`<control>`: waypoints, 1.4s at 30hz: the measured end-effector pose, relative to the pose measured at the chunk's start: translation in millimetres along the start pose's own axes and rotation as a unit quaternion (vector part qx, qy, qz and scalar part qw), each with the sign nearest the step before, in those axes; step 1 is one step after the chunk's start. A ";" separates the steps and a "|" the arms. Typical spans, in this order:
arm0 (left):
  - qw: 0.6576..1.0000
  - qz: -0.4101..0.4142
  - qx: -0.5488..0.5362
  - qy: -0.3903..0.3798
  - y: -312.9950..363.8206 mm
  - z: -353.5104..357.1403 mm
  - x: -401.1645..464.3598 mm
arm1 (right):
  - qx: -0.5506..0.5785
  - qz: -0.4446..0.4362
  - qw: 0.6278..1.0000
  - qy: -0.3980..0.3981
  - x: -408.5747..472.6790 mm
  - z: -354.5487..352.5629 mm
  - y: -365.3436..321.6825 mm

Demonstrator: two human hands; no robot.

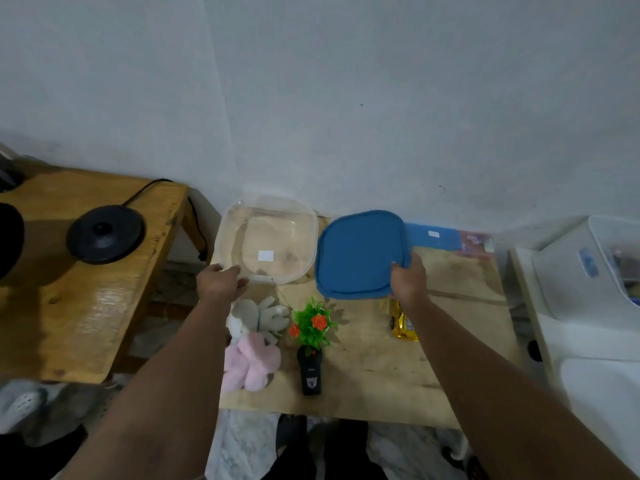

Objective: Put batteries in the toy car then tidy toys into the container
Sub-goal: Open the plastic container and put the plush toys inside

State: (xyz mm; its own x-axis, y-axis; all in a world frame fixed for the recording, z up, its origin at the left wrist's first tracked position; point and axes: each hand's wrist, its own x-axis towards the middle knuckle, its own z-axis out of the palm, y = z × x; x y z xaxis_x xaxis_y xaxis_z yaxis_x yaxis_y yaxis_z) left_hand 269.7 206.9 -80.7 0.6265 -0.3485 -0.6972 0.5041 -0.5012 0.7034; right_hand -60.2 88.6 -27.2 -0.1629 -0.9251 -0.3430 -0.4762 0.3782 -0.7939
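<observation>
1. We see the clear container [266, 240] at the table's [374, 382] far edge, open — our left hand [221, 282] grips its near rim.
2. Our right hand [408, 280] grasps the blue lid [360, 254], tilted beside the container.
3. The gold toy car [403, 323] lies under the right wrist (partly hidden).
4. Nearer us sit a white plush [259, 317], pink plush [252, 362], fake flowers [313, 325] and a black remote [311, 372].

Both forearms are showing bare, with no sleeves reaching them. The left hand [221, 282] and right hand [408, 278] are wearing nothing. Dark trousers [332, 455] are showing below.
</observation>
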 end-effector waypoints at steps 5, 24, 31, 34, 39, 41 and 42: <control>1.000 0.004 0.013 -0.012 1.5 -3.3 -0.3 | -0.107 0.066 0.992 -0.028 -6.3 10.8 -2.0; 0.876 0.260 0.407 0.010 -5.9 -78.1 -47.4 | -0.272 -0.432 0.831 -0.221 -122.0 99.7 -74.1; 0.748 0.212 0.612 -0.144 -48.6 -122.4 -59.9 | -0.452 -0.397 0.702 -0.381 -180.2 165.0 -34.6; 0.726 0.208 0.635 -0.163 -69.2 -130.8 -54.6 | -0.517 -0.340 0.680 -0.393 -180.3 178.4 -19.7; 0.753 0.249 0.590 -0.149 -92.2 -130.7 -48.6 | -0.567 -0.293 0.660 -0.396 -173.5 195.5 -9.2; 0.763 0.251 0.577 -0.148 -96.3 -127.7 -47.3 | -0.577 -0.289 0.659 -0.386 -171.3 203.4 -5.9; 0.769 0.253 0.568 -0.148 -97.7 -126.8 -46.7 | -0.581 -0.289 0.660 -0.379 -170.4 207.1 -4.2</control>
State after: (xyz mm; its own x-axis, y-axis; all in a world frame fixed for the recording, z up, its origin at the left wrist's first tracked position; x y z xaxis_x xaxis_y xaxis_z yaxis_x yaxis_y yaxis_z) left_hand 266.6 372.6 -99.3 0.3235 -0.8080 -0.4925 -0.7099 -0.5514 0.4382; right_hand 148.6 251.7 -69.4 0.6058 -0.4540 -0.6534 -0.6821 -0.7192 -0.1326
